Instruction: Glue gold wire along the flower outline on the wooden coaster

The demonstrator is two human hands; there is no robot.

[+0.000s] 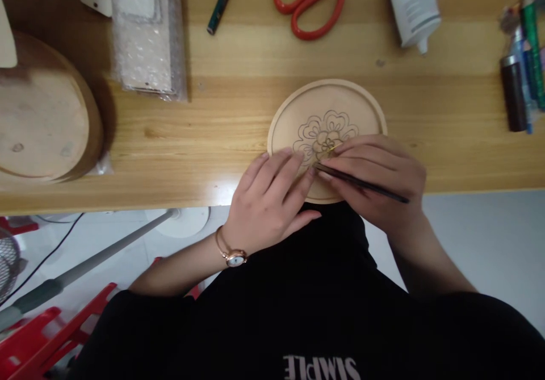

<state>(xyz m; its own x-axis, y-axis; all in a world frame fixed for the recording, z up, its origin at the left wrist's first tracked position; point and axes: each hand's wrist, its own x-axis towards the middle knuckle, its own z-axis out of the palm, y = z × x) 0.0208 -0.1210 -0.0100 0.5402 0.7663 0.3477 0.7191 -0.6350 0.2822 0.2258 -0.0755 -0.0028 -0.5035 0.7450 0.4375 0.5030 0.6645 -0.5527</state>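
Note:
A round wooden plate with a raised rim lies at the table's front edge, a flower pattern in dark lines on its face. My left hand rests palm down on the plate's lower left part, fingers spread over the wood. In my right hand is a thin dark stick-like tool, its tip at the lower part of the flower. A thin yellow strand shows by my right fingertips; whether they grip it is unclear.
Red-handled scissors, a dark green pencil and a white tube lie beyond the plate. Bubble-wrapped packs and a round wooden piece are left; pens and a dark cylinder are right.

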